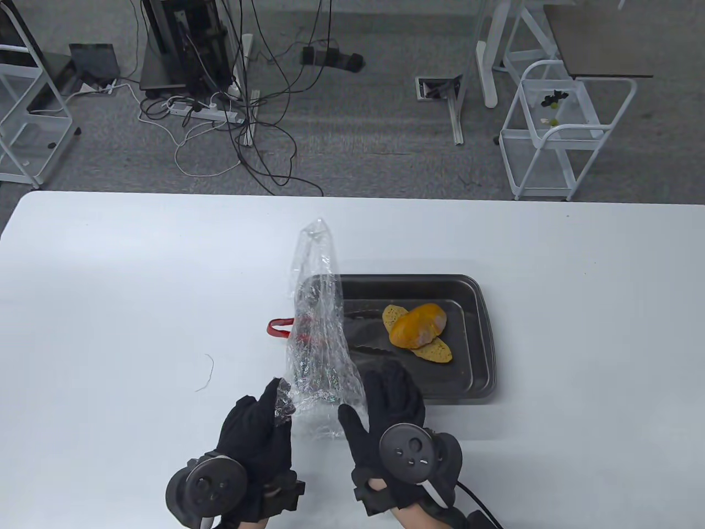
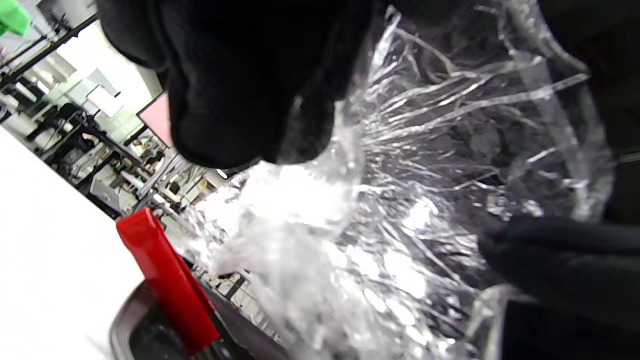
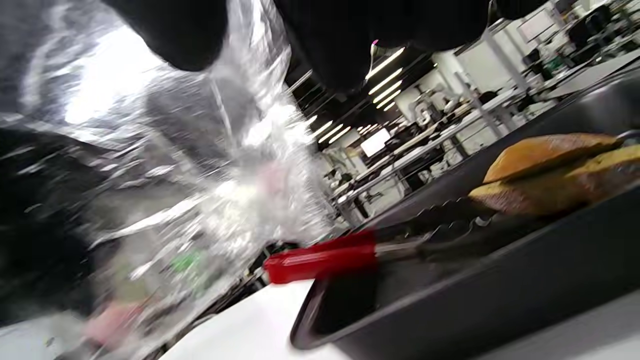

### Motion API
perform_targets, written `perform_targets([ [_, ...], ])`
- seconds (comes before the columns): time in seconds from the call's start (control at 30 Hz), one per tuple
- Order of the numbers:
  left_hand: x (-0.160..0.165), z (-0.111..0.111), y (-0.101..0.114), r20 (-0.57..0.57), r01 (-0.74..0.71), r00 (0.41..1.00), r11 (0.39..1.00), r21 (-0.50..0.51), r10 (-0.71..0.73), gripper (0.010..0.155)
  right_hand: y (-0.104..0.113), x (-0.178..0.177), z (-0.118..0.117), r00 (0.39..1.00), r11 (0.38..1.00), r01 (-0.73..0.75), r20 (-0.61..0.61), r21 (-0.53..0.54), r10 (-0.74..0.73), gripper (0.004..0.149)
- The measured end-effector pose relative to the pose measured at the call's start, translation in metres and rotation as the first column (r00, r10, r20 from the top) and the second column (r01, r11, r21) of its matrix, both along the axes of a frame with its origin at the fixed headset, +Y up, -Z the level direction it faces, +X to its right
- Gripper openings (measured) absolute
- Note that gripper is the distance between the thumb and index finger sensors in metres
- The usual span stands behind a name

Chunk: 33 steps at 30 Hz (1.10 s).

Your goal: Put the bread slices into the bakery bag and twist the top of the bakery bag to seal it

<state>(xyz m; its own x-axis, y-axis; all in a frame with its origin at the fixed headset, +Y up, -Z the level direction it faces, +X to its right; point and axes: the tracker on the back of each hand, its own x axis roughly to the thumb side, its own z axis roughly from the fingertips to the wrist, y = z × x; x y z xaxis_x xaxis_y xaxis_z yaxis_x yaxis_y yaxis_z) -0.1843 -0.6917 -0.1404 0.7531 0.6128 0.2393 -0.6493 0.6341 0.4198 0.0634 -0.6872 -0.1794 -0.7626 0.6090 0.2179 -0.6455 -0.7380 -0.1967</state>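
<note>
A clear crinkled bakery bag (image 1: 319,330) lies lengthwise on the table, its middle draped over the left end of a dark tray (image 1: 484,341). My left hand (image 1: 281,401) pinches the bag's near left corner. My right hand (image 1: 361,405) holds the near right edge, with the film running between thumb and fingers (image 3: 345,45). The film (image 2: 400,200) is stretched between both hands. In the tray sit an orange-brown bread piece (image 1: 418,326) and two flat slices (image 1: 435,351), also seen as bread (image 3: 550,165) in the right wrist view.
Black tongs with a red handle (image 1: 280,328) lie in the tray, partly under the bag; the handle (image 3: 320,257) sticks out over the tray's left rim. A thin wire (image 1: 207,372) lies on the white table to the left. Beyond the far edge are carts and cables.
</note>
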Motion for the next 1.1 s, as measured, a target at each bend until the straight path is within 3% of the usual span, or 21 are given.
perform_targets([
  [0.07,-0.003,-0.001,0.001,-0.032,0.037,0.999,0.999,0.005,-0.037,0.056,0.001,0.013,-0.008,0.998,0.998,-0.017,0.065,0.054,0.013,0.053],
  [0.17,-0.011,-0.006,-0.002,-0.094,0.062,0.993,0.997,-0.041,-0.066,0.052,0.001,0.035,-0.012,0.989,0.989,-0.089,0.131,0.121,0.073,0.047],
  [0.27,-0.003,-0.013,-0.010,-0.117,0.130,0.982,0.980,-0.149,-0.148,0.050,0.000,0.041,-0.002,0.979,0.962,-0.153,0.170,0.226,0.116,0.045],
  [0.33,0.000,-0.014,-0.010,-0.130,0.148,0.977,0.977,-0.151,-0.168,0.049,-0.001,0.039,0.004,0.972,0.933,-0.203,0.177,0.298,0.155,0.045],
  [0.43,0.008,-0.008,-0.005,-0.041,0.138,0.989,0.983,-0.118,-0.144,0.052,0.007,0.031,0.015,0.974,0.898,-0.229,0.090,0.375,0.210,0.045],
  [0.5,0.018,0.003,0.007,0.031,0.144,0.989,0.989,-0.037,-0.143,0.051,0.026,0.025,0.030,0.982,0.880,-0.182,0.043,0.438,0.182,0.045],
  [0.53,0.025,0.014,0.017,0.072,0.157,0.984,0.986,0.053,-0.161,0.051,0.039,0.023,0.046,0.987,0.850,-0.125,-0.023,0.511,0.159,0.046],
  [0.57,0.030,0.022,0.023,0.112,0.166,0.977,0.978,0.126,-0.180,0.051,0.048,0.020,0.058,0.986,0.809,-0.085,-0.065,0.581,0.150,0.046],
  [0.6,0.039,0.034,0.029,0.157,0.181,0.963,0.958,0.222,-0.218,0.051,0.058,0.018,0.075,0.981,0.726,-0.073,-0.084,0.684,0.178,0.047],
  [0.67,0.053,0.050,0.033,0.206,0.211,0.933,0.911,0.355,-0.297,0.052,0.063,0.014,0.099,0.963,0.555,-0.148,-0.010,0.819,0.271,0.047],
  [0.7,0.059,0.053,0.032,0.198,0.248,0.913,0.871,0.424,-0.356,0.052,0.058,0.011,0.104,0.928,0.437,-0.227,0.058,0.870,0.367,0.046],
  [0.77,0.059,0.043,0.027,0.088,0.356,0.899,0.832,0.426,-0.430,0.052,0.043,0.010,0.092,0.849,0.298,-0.360,0.179,0.884,0.496,0.046],
  [0.8,0.055,0.030,0.021,0.030,0.406,0.896,0.844,0.350,-0.443,0.051,0.032,0.011,0.076,0.799,0.307,-0.462,0.240,0.832,0.552,0.045],
  [0.83,0.049,0.014,0.014,-0.027,0.439,0.896,0.877,0.197,-0.442,0.050,0.023,0.010,0.059,0.758,0.383,-0.534,0.226,0.754,0.612,0.044],
  [0.87,0.043,0.000,0.005,-0.089,0.443,0.894,0.897,0.014,-0.440,0.049,0.013,0.009,0.040,0.711,0.500,-0.619,0.163,0.605,0.683,0.043],
  [0.9,0.032,-0.016,-0.011,-0.129,0.422,0.866,0.844,-0.330,-0.483,0.048,-0.003,0.011,0.014,0.639,0.633,-0.754,-0.026,0.177,0.769,0.043],
  [0.93,0.025,-0.025,-0.023,0.021,0.431,0.868,0.733,-0.527,-0.496,0.048,-0.009,0.015,0.008,0.674,0.682,-0.729,-0.118,0.055,0.730,0.042],
  [0.97,0.022,-0.028,-0.028,0.075,0.428,0.876,0.698,-0.573,-0.476,0.048,-0.013,0.019,0.006,0.743,0.761,-0.636,-0.163,0.130,0.649,0.042],
  [1.0,0.020,-0.027,-0.029,0.110,0.435,0.880,0.692,-0.576,-0.462,0.048,-0.010,0.021,0.008,0.817,0.812,-0.523,-0.119,0.260,0.564,0.042],
  [1.03,0.020,-0.025,-0.027,0.103,0.427,0.889,0.726,-0.540,-0.446,0.048,-0.008,0.021,0.007,0.827,0.814,-0.513,-0.095,0.272,0.553,0.042],
  [1.1,0.022,-0.015,-0.015,0.045,0.377,0.920,0.848,-0.372,-0.389,0.047,0.006,0.023,0.018,0.798,0.780,-0.572,-0.046,0.253,0.601,0.043],
])
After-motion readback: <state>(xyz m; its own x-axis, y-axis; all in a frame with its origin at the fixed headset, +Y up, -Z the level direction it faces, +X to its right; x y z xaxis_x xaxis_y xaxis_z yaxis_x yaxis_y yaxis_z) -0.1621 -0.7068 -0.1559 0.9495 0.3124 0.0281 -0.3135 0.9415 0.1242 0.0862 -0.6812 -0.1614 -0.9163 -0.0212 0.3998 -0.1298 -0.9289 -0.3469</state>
